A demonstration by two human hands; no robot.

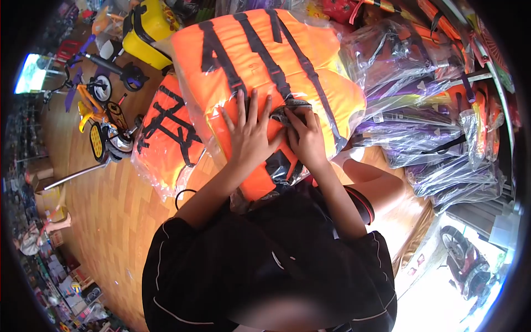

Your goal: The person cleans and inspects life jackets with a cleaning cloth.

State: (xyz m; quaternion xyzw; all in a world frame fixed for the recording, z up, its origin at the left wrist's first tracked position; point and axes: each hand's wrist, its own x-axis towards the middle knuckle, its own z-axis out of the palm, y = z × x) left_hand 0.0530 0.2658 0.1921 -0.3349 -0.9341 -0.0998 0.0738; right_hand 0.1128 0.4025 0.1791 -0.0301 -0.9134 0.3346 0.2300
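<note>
Both hands rest on the orange life jacket (265, 72) held upright against the person's front. Left hand (249, 133) lies flat, fingers spread, on the plastic wrap over the jacket's lower panel; right hand (306, 138) is just beside it, fingers closed on a grey cloth (287, 110) pressed against a black strap.

No brand, label or writing is legible on the jacket or its wrapping.

Surroundings, largest first: a stack of bagged purple goods (426, 127) fills the right side. A second orange life jacket (166, 133), also bagged, leans on the wooden floor (110, 205) to the left. Beyond stand a yellow ride-on toy (146, 30) and a small bicycle (99, 105).

The first jacket's bottom edge is hidden behind the person's dark shirt; corner items are too distorted to identify.
</note>
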